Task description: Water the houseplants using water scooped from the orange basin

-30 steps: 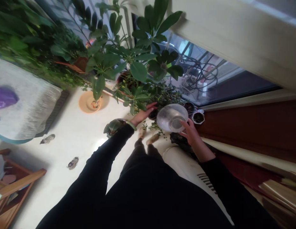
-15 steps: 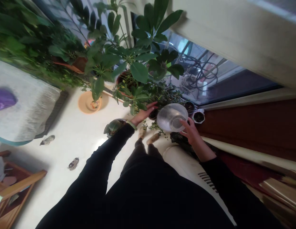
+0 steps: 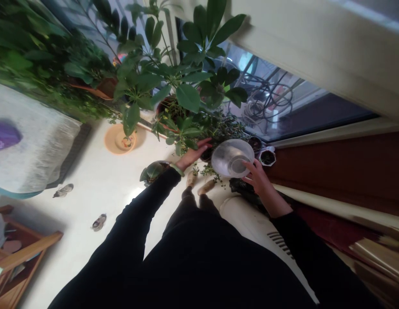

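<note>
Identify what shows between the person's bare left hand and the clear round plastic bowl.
In the head view, a dark, partly hidden plant pot shows between the left hand and the bowl; its material cannot be told.

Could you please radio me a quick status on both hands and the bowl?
Right hand gripping clear bowl. Left hand open, contact unclear. Foliage close by, possibly in its way.

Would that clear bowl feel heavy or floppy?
Probably light: the clear bowl looks thin, and only the right hand holds it. It likely keeps its shape, since it looks evenly round. Perhaps slippery too; it looks smooth.
</note>
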Available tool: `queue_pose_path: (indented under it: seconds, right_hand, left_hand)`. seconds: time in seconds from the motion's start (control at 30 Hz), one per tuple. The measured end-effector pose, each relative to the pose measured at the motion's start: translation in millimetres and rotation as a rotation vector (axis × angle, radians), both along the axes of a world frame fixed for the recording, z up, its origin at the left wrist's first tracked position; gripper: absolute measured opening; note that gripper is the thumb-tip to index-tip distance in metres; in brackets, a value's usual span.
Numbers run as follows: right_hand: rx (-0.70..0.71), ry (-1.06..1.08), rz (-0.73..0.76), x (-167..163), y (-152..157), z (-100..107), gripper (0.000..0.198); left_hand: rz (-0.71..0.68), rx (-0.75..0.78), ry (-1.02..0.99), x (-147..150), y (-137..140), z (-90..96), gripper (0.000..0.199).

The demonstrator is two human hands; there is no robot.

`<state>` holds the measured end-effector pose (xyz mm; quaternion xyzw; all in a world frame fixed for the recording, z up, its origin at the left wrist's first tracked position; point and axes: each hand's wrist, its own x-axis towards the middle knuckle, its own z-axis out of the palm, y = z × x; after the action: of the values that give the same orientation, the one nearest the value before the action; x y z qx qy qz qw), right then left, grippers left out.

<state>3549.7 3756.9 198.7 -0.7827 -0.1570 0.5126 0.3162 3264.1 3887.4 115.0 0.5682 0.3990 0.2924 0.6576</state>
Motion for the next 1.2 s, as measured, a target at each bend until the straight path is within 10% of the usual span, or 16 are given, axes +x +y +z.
queue_pose_path:
  seconds: [0.4, 0.63, 0.9, 1.2]
  right_hand:
    - [0.009, 0.2, -0.196, 32, -8, 3, 0.053]
    - [0.067, 0.197, -0.262, 67, 3, 21, 0.05]
    - [0.108, 0.198, -0.261, 84, 29, 34, 0.037]
    - [0.093, 0.172, -0.194, 95, 69, 32, 0.045]
  left_hand:
    - [-0.002, 0.009, 0.234, 22, -43, 32.5, 0.048]
    - [-0.161, 0.544, 0.337, 80, -3, 86.6, 0.045]
    - [-0.427, 0.685, 0.856, 139, 108, 50.6, 0.044]
    - [-0.39, 0.672, 0.885, 116, 96, 33.2, 0.065]
